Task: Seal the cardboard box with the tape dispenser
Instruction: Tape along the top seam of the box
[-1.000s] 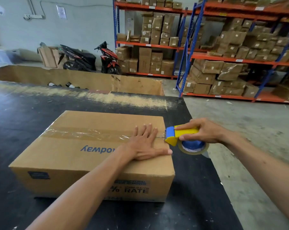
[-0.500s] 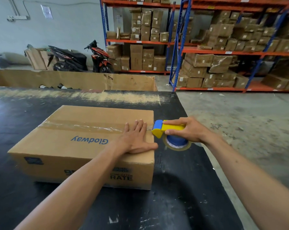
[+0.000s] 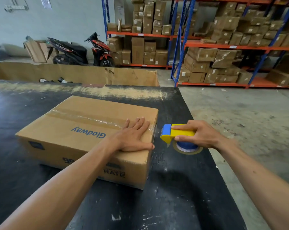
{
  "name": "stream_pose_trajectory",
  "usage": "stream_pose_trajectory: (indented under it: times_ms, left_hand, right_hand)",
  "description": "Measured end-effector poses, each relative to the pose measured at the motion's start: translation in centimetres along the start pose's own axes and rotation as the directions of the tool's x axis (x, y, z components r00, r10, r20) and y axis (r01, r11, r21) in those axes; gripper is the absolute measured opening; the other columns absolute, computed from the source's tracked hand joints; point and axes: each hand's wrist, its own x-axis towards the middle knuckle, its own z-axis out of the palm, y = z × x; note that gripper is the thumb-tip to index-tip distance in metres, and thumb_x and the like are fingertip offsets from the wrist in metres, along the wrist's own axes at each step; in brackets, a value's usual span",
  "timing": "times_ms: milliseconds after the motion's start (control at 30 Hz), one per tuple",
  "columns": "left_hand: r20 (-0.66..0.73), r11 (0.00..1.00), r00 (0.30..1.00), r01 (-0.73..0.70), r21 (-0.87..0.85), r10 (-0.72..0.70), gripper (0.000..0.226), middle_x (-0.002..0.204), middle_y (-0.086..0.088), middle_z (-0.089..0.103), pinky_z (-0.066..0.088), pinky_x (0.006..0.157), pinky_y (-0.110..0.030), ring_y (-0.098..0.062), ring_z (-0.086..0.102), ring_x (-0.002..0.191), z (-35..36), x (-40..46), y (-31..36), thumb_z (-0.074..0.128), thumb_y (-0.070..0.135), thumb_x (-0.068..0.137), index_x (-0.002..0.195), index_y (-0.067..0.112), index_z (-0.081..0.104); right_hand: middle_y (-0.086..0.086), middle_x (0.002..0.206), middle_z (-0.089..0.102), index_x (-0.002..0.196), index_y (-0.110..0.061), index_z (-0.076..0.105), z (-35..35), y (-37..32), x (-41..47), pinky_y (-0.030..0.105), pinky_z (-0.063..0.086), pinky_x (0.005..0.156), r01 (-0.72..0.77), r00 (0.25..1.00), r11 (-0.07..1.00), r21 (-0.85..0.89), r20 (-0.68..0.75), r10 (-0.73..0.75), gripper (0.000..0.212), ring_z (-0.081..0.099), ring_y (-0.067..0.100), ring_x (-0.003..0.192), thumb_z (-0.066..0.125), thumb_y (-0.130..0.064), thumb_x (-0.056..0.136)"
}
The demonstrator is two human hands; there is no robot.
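Pulled off past the box end now, tape dispenser [image 3: 177, 134] gripped in right hand [image 3: 200, 135] near the tabletop's [image 3: 182, 188] right edge. Left hand [image 3: 133, 136] flat and open on cardboard box [image 3: 77, 130], pinning tape [image 3: 84, 116] down for the cut.

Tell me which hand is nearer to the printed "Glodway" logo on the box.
Left. The left hand lies flat on the cardboard box top, just right of the Glodway logo. The right hand is off the box, past its right edge, gripping the tape dispenser.
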Motion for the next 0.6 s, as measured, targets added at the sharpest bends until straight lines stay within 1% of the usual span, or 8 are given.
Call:
stream_pose_trajectory:
  times_ms: [33,100,167,233,400,467,533,600]
  left_hand:
    - [0.007,1.0,1.0,-0.013,0.003,0.013,0.104,0.164,-0.003,-0.018,-0.008,0.121,-0.049,-0.016,-0.017,0.149,-0.1,-0.1,0.0,0.034,0.083,0.08,0.156,0.029,-0.012]
    - [0.012,1.0,1.0,-0.022,0.007,0.022,0.101,0.164,-0.003,-0.018,-0.008,0.121,-0.049,-0.016,-0.017,0.149,-0.1,-0.1,-0.1,0.033,0.083,0.08,0.155,0.033,-0.013]
    - [0.018,1.0,1.0,-0.023,-0.001,0.023,0.099,0.164,-0.002,-0.017,-0.008,0.121,-0.049,-0.016,-0.017,0.15,-0.2,-0.2,-0.2,0.031,0.084,0.081,0.155,0.034,-0.012]
    - [0.014,1.0,1.0,-0.021,-0.004,0.021,0.096,0.164,-0.001,-0.016,-0.009,0.121,-0.049,-0.015,-0.016,0.15,-0.2,-0.2,-0.3,0.028,0.083,0.083,0.155,0.034,-0.011]
    - [0.013,1.0,1.0,-0.017,0.001,0.017,0.091,0.164,-0.002,-0.015,-0.009,0.121,-0.048,-0.015,-0.015,0.15,0.1,0.0,-0.4,0.026,0.081,0.085,0.155,0.035,-0.009]
    - [0.012,1.0,1.0,-0.016,-0.005,0.016,0.091,0.164,-0.002,-0.015,-0.008,0.121,-0.049,-0.015,-0.015,0.15,0.1,0.2,-0.6,0.026,0.08,0.085,0.155,0.035,-0.009]
    - [0.005,1.0,1.0,-0.018,-0.016,0.018,0.09,0.165,-0.003,-0.014,-0.008,0.121,-0.049,-0.016,-0.015,0.15,0.1,0.2,-0.6,0.027,0.079,0.086,0.156,0.035,-0.008]
    - [0.0,1.0,1.0,-0.01,-0.019,0.01,0.088,0.165,-0.004,-0.014,-0.009,0.121,-0.049,-0.017,-0.014,0.15,0.2,0.0,-0.4,0.031,0.076,0.088,0.156,0.035,-0.007]
  right_hand:
    - [-0.009,0.081,0.053,0.119,-0.065,0.06,0.6,-0.4,0.2,0.027,0.04,0.069,0.019,1.0,0.997,-0.073,0.011,-0.018,0.05,0.053,0.008,0.075,0.059,-0.081,0.071]
    - [-0.012,0.08,0.047,0.125,-0.066,0.056,1.7,-1.4,0.7,0.032,0.042,0.069,0.046,0.999,0.979,-0.199,0.021,-0.042,0.054,0.049,0.008,0.074,0.054,-0.083,0.074]
    - [-0.013,0.079,0.043,0.128,-0.063,0.055,2.3,-2.0,0.9,0.035,0.046,0.069,0.045,0.999,0.963,-0.264,0.007,-0.044,0.055,0.048,0.01,0.074,0.054,-0.081,0.077]
    - [-0.013,0.077,0.041,0.128,-0.062,0.056,2.3,-2.2,1.1,0.036,0.046,0.067,0.049,0.999,0.949,-0.311,-0.006,-0.054,0.056,0.047,0.011,0.072,0.052,-0.082,0.076]
    - [-0.008,0.078,0.043,0.126,-0.056,0.063,2.0,-3.4,1.7,0.033,0.039,0.058,0.12,0.992,0.881,-0.458,0.015,-0.127,0.065,0.047,0.014,0.067,0.043,-0.086,0.072]
    - [-0.006,0.08,0.045,0.126,-0.055,0.063,1.6,-4.6,1.9,0.031,0.033,0.059,0.137,0.989,0.843,-0.519,0.028,-0.144,0.06,0.048,0.016,0.068,0.048,-0.082,0.075]
    - [-0.003,0.088,0.052,0.128,-0.055,0.061,1.5,-6.3,2.2,0.031,0.033,0.064,0.185,0.983,0.772,-0.608,0.121,-0.14,0.053,0.058,0.02,0.079,0.052,-0.077,0.08]
    - [0.002,0.101,0.059,0.13,-0.051,0.06,2.7,-7.5,2.1,0.033,0.034,0.067,0.279,0.958,0.648,-0.709,0.255,-0.134,0.054,0.066,0.026,0.094,0.05,-0.075,0.083]
